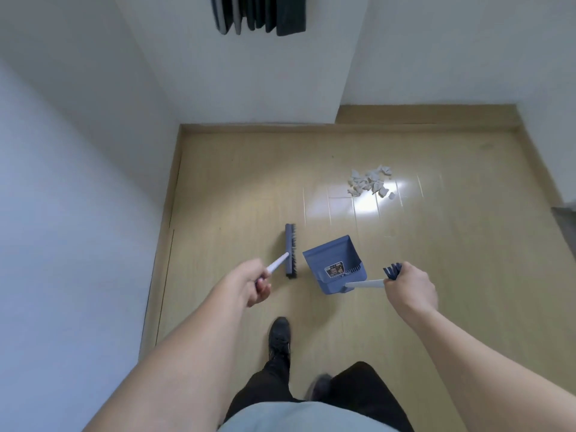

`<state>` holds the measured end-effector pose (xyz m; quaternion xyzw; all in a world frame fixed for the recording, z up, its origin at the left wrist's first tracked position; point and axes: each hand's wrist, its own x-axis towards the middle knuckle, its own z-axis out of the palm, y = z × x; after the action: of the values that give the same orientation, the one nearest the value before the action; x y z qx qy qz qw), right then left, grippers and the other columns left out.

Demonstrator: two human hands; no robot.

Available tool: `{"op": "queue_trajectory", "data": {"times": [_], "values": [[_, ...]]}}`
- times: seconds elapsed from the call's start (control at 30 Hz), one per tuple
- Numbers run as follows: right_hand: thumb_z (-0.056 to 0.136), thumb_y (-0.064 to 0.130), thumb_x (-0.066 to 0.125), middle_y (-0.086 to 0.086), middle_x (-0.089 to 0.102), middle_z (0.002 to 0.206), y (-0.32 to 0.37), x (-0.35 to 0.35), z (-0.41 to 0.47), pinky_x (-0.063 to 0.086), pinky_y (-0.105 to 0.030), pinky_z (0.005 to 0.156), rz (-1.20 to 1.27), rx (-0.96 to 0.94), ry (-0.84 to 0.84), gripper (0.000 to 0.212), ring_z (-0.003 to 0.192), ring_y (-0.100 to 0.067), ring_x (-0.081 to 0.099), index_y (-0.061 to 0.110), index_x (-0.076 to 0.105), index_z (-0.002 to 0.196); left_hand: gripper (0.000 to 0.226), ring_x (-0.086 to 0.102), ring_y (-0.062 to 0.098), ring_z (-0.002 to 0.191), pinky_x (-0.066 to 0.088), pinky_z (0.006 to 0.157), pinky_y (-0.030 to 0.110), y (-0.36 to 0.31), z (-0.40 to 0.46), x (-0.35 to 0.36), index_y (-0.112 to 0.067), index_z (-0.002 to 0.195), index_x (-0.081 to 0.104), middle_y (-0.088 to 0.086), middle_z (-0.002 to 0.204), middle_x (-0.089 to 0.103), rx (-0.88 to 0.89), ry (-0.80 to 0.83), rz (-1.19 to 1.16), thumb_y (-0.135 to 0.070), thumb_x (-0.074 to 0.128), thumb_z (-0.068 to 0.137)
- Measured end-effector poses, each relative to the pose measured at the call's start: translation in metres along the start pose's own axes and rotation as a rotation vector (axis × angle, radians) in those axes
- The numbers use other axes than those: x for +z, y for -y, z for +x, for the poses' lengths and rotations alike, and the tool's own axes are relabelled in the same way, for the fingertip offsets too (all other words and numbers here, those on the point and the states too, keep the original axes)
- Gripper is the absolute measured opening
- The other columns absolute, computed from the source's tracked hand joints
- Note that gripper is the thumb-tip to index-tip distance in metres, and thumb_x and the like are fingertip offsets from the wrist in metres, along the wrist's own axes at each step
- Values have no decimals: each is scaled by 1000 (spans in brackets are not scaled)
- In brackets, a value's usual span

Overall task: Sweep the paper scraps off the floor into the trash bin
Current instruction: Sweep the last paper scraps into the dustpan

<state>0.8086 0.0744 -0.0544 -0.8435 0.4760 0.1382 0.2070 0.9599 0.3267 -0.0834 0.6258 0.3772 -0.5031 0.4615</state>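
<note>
The scraps (371,181) are lying heaped on the floor (237,188), well beyond the dustpan (335,265); a hard stroke is likely scattering such light paper past its lip. The left hand (252,283) is gripping the broom (290,251) handle, fingers curled round it, just left of the dustpan, while the right hand (408,288) is gripping the dustpan's handle. No bin is showing, and only bare floor is lying between dustpan and scraps.

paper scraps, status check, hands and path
Left hand grips broom handle, right hand grips dustpan handle. Paper scraps piled ahead, untouched. Bare floor between; no bin in view.
</note>
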Motion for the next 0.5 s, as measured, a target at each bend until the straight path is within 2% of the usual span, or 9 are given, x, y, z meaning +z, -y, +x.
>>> {"op": "queue_trajectory", "data": {"times": [0.1,0.2,0.33,0.37,0.47,0.5], "values": [[87,20,52,-7,62,87,-3,-16,30,49,-32,65,11,23,-16,4,78,-32,59,17,55,87,16,30,7,25,36,34,13,-24,6,13,-7,98,56,3,61,39,35,-31,35,-5,42,91],[88,19,53,-7,61,89,-3,-33,64,48,-31,64,43,37,-26,4,80,-32,59,18,56,90,16,30,5,40,41,33,13,-53,0,54,-8,91,53,2,66,39,110,-71,94,-6,37,94],[88,19,54,-5,62,88,-15,-60,118,46,-30,63,53,39,-20,3,80,-30,58,19,56,90,39,31,5,44,40,34,11,-97,12,106,-25,121,53,-2,63,36,103,-151,113,-8,32,93],[87,19,54,-5,62,89,-20,-67,134,48,-30,64,59,39,-23,3,81,-31,59,20,56,90,35,30,5,43,39,34,11,-108,18,120,-27,114,50,-3,61,35,89,-163,107,-8,31,93],[87,20,54,-4,63,90,-38,-91,187,48,-30,67,65,40,-15,5,84,-31,59,20,58,90,18,31,6,45,39,32,10,-135,23,177,-16,88,47,-2,58,33,53,-149,70,-8,32,94],[87,20,53,-4,63,89,-43,-100,204,47,-29,66,64,36,-6,6,83,-30,59,21,58,90,18,31,6,45,38,32,10,-144,24,198,-16,88,47,-2,57,33,45,-129,69,-7,32,94]]}}
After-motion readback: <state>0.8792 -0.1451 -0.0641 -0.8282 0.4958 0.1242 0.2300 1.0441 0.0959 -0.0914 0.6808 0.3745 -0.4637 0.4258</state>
